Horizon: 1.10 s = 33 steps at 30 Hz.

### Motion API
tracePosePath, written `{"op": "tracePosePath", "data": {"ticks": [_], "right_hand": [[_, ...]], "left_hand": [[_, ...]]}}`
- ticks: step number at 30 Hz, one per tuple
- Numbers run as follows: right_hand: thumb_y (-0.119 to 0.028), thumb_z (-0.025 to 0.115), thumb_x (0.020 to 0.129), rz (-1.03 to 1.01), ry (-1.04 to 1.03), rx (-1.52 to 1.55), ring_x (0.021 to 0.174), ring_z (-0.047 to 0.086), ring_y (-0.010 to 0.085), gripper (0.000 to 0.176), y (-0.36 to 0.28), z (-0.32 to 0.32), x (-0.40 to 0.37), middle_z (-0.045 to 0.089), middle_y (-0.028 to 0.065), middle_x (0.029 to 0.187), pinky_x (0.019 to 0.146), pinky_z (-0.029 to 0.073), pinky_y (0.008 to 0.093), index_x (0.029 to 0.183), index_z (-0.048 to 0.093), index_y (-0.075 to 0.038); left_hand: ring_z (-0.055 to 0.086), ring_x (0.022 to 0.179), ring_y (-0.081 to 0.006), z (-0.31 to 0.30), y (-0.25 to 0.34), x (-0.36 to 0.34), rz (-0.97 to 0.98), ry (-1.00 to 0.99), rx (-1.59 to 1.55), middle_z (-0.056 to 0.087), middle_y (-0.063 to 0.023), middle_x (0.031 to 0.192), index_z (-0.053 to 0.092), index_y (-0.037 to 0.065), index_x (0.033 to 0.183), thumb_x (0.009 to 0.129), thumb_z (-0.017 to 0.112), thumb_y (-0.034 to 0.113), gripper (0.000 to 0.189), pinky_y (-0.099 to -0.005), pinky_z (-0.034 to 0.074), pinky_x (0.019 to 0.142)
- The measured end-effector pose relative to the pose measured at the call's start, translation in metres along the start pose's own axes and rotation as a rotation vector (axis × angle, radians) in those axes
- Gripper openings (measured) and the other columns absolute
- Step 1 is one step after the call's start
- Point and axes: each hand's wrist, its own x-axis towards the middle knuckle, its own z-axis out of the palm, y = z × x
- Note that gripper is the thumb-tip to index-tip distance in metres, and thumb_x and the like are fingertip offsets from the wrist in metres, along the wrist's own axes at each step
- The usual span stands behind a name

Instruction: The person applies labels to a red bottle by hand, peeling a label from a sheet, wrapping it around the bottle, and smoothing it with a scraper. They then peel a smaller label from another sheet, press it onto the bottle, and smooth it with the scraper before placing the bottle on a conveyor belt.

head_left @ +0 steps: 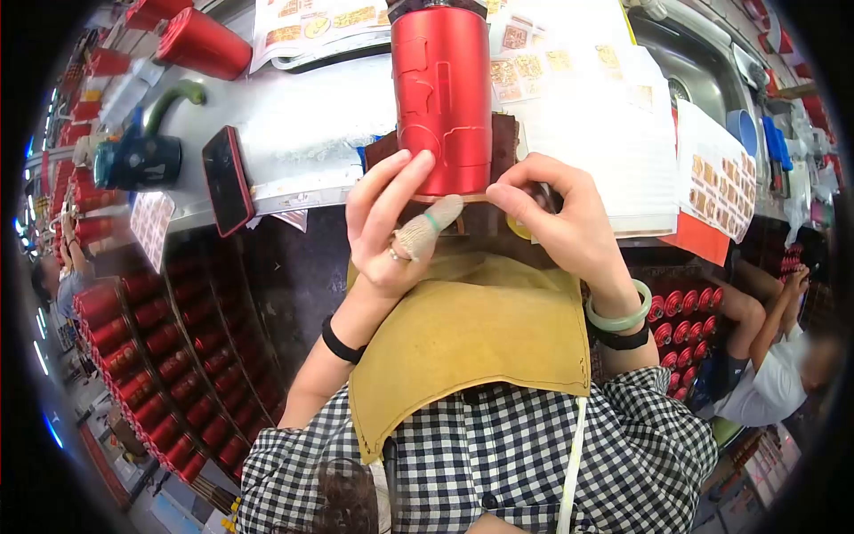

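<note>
A shiny red metal cylinder (445,89) with raised line patterns points toward me, its far end meeting a dark fixture. My left hand (381,222) is at the cylinder's near end, fingertips against its side and a cloth-covered finger with a green band at the rim. At the right of that rim, my right hand (565,214) has thumb and forefinger pinched together; whatever is between them is too small to make out. Brown leather-like material (504,142) shows behind the cylinder. Over my lap lies a yellow apron (471,329).
Printed sheets (596,133) cover the bench on the right, near a metal sink (685,62). To the left are a phone (229,181), a dark teal cup (142,160) and another red cylinder (205,44). Racks of red cylinders (160,365) stand below. A person (769,378) sits at right.
</note>
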Motion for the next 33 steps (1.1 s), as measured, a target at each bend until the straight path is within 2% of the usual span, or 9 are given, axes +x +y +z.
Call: {"op": "tracePosePath", "data": {"ticks": [3, 6, 7, 12, 18, 19, 21, 25, 33], "right_hand": [[-0.020, 0.076, 0.094, 0.007, 0.002, 0.018, 0.082, 0.070, 0.0200, 0.023, 0.002, 0.000, 0.001, 0.075, 0.0129, 0.091, 0.078, 0.054, 0.0335, 0.098, 0.076, 0.002], [-0.019, 0.076, 0.094, -0.002, 0.008, 0.029, 0.082, 0.069, 0.0193, 0.022, 0.003, 0.001, 0.000, 0.075, 0.0127, 0.090, 0.078, 0.054, 0.0331, 0.098, 0.076, 0.002], [-0.019, 0.076, 0.094, -0.011, 0.008, 0.028, 0.082, 0.069, 0.0189, 0.022, 0.002, 0.002, 0.000, 0.075, 0.0124, 0.090, 0.078, 0.054, 0.0329, 0.098, 0.076, 0.002], [-0.019, 0.076, 0.094, 0.016, 0.001, 0.037, 0.082, 0.069, 0.0182, 0.022, 0.000, 0.000, -0.001, 0.075, 0.0115, 0.089, 0.078, 0.054, 0.0324, 0.097, 0.076, 0.002], [-0.019, 0.076, 0.094, 0.016, -0.005, 0.027, 0.081, 0.068, 0.0175, 0.022, 0.002, 0.000, -0.001, 0.075, 0.0112, 0.089, 0.077, 0.054, 0.0321, 0.097, 0.076, 0.002], [-0.019, 0.076, 0.095, 0.007, -0.002, 0.038, 0.081, 0.068, 0.0173, 0.022, 0.003, 0.000, -0.001, 0.075, 0.0112, 0.089, 0.077, 0.054, 0.0322, 0.097, 0.076, 0.002], [-0.020, 0.076, 0.095, 0.014, -0.003, 0.051, 0.081, 0.068, 0.0177, 0.022, 0.001, 0.001, -0.001, 0.075, 0.0114, 0.089, 0.077, 0.054, 0.0325, 0.097, 0.076, 0.002], [-0.020, 0.076, 0.094, -0.017, 0.005, 0.007, 0.082, 0.069, 0.0196, 0.023, 0.001, 0.002, -0.001, 0.075, 0.0121, 0.090, 0.077, 0.054, 0.0332, 0.098, 0.076, 0.002], [-0.020, 0.076, 0.094, 0.007, 0.016, 0.006, 0.082, 0.069, 0.0208, 0.023, 0.003, -0.001, -0.001, 0.074, 0.0129, 0.090, 0.078, 0.054, 0.0337, 0.097, 0.076, 0.003]], "left_hand": [[0.069, 0.114, -0.0353, 0.010, -0.004, -0.001, 0.033, 0.069, -0.073, 0.073, -0.0169, 0.120, 0.076, 0.002, 0.105, 0.077, 0.085, -0.004, 0.030, -0.0383, 0.062, 0.088], [0.070, 0.115, -0.0352, 0.011, 0.002, -0.011, -0.395, 0.150, -0.289, 0.073, -0.0161, 0.122, 0.073, -0.003, 0.116, 0.078, 0.086, -0.004, 0.040, -0.0403, 0.060, 0.092], [0.070, 0.115, -0.0352, 0.008, 0.002, -0.011, -0.396, 0.149, -0.288, 0.073, -0.0161, 0.122, 0.073, -0.003, 0.116, 0.078, 0.086, -0.004, 0.040, -0.0403, 0.060, 0.092], [0.068, 0.115, -0.0342, 0.001, 0.001, -0.011, -0.154, 0.057, -0.019, 0.073, -0.0154, 0.123, 0.072, -0.004, 0.118, 0.078, 0.085, -0.004, 0.042, -0.0407, 0.059, 0.093], [0.068, 0.115, -0.0349, 0.002, -0.003, 0.004, 0.049, 0.010, -0.001, 0.073, -0.0150, 0.123, 0.073, -0.004, 0.115, 0.078, 0.084, -0.004, 0.039, -0.0412, 0.060, 0.090], [0.068, 0.115, -0.0349, 0.003, -0.002, 0.002, 0.050, 0.011, -0.001, 0.073, -0.0150, 0.123, 0.073, -0.004, 0.115, 0.078, 0.084, -0.004, 0.039, -0.0412, 0.060, 0.090], [0.069, 0.116, -0.0355, 0.007, 0.003, -0.003, -0.266, 0.078, -0.169, 0.073, -0.0166, 0.123, 0.073, -0.006, 0.114, 0.078, 0.084, -0.004, 0.037, -0.0416, 0.061, 0.089], [0.070, 0.114, -0.0346, 0.008, 0.000, -0.010, -0.333, 0.120, -0.257, 0.072, -0.0180, 0.124, 0.071, -0.007, 0.119, 0.078, 0.085, -0.006, 0.043, -0.0390, 0.061, 0.093], [0.063, 0.123, -0.0334, -0.002, 0.000, 0.003, 0.079, -0.041, 0.089, 0.071, -0.0168, 0.127, 0.070, -0.004, 0.120, 0.077, 0.084, -0.007, 0.046, -0.0376, 0.060, 0.090]]}}
